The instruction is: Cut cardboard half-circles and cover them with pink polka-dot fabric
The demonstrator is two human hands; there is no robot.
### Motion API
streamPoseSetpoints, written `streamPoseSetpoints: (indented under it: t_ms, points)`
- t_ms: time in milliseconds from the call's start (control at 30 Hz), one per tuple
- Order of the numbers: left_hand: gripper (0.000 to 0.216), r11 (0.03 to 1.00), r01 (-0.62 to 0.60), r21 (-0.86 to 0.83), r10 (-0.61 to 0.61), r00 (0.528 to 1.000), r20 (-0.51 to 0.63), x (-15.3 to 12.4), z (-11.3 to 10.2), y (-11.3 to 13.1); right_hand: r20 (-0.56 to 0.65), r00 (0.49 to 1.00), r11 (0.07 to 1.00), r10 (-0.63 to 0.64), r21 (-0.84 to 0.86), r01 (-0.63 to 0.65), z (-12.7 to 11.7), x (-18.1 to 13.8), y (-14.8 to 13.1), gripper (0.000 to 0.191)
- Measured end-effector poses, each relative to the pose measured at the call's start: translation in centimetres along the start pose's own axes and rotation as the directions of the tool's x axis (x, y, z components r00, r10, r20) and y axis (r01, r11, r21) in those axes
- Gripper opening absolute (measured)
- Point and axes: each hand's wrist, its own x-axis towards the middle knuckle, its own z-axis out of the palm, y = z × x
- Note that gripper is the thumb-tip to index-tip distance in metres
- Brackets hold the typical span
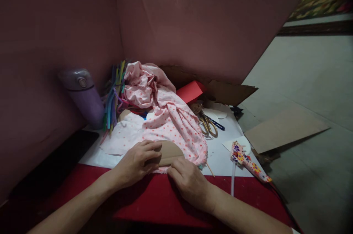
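A rounded piece of brown cardboard [171,153] lies on pink fabric with red dots [176,123] at the table's near edge. My left hand [140,161] grips its left side, fingers together over the top. At the near right edge, my right hand [187,178] is closed with curled fingers on the cardboard; a strip of the fabric shows between the hands below the cardboard. Whether the right fingertips also pinch this fabric is hidden. Behind, the same cloth rises into a crumpled heap. A paler dotted piece of fabric [124,134] spreads to the left.
A flower-patterned glue gun [248,162] with a glue stick lies at the right. Gold-handled scissors [209,126] and a dark cutter [217,123] are behind it. Pipe cleaners [111,103] and a purple bottle [87,103] stand left. Cardboard [286,127] lies beyond the table's right edge.
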Motion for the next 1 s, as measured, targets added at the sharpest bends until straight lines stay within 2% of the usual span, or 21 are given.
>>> streamPoseSetpoints:
  t_ms: [400, 533, 600, 633, 700, 733, 800, 900, 1000]
  points:
    - [0.017, 0.999, -0.008, 0.033, 0.007, 1.000, 0.027, 0.0, -0.1, -0.1, 0.023, 0.999, 0.999, 0.022, 0.027, -0.023, 0.0, -0.2, -0.3, 0.031]
    - [0.018, 0.998, -0.009, 0.066, 0.007, 0.999, 0.041, 0.0, -0.2, -0.1, 0.060, 0.998, 0.987, 0.030, 0.155, -0.039, -1.1, -0.4, 0.3, 0.021]
    - [0.018, 0.996, -0.006, 0.093, 0.001, 0.999, 0.051, 0.0, -0.1, -0.1, 0.015, 0.994, 0.956, 0.105, 0.272, -0.105, -2.3, -0.3, 1.4, 0.021]
    - [0.018, 0.995, -0.005, 0.104, -0.001, 0.998, 0.058, -0.1, 0.0, -0.1, -0.036, 0.981, 0.933, 0.189, 0.318, -0.168, -3.0, -0.3, 2.0, 0.021]
    - [0.020, 0.994, -0.002, 0.113, -0.005, 0.998, 0.063, -0.1, 0.2, 0.0, -0.143, 0.926, 0.884, 0.350, 0.379, -0.275, -3.9, -0.1, 3.2, 0.021]
    - [0.021, 0.994, 0.003, 0.111, -0.010, 0.998, 0.062, -0.2, 0.4, -0.1, -0.159, 0.911, 0.872, 0.380, 0.390, -0.295, -4.2, 0.0, 3.6, 0.021]
    - [0.022, 0.996, 0.019, 0.087, -0.024, 0.998, 0.052, -0.3, 0.6, -0.2, -0.114, 0.933, 0.883, 0.341, 0.379, -0.276, -4.1, 0.1, 3.8, 0.024]
    - [0.024, 0.995, 0.088, -0.054, -0.085, 0.995, 0.050, -0.6, 0.0, -1.0, 0.036, 0.977, 0.931, 0.210, 0.299, -0.211, -3.2, 0.2, 3.2, 0.028]
    - [0.028, 0.956, 0.231, -0.181, -0.251, 0.963, -0.095, -1.2, -1.7, -2.0, 0.104, 0.977, 0.959, 0.184, 0.200, -0.202, -2.4, 0.1, 2.3, 0.026]
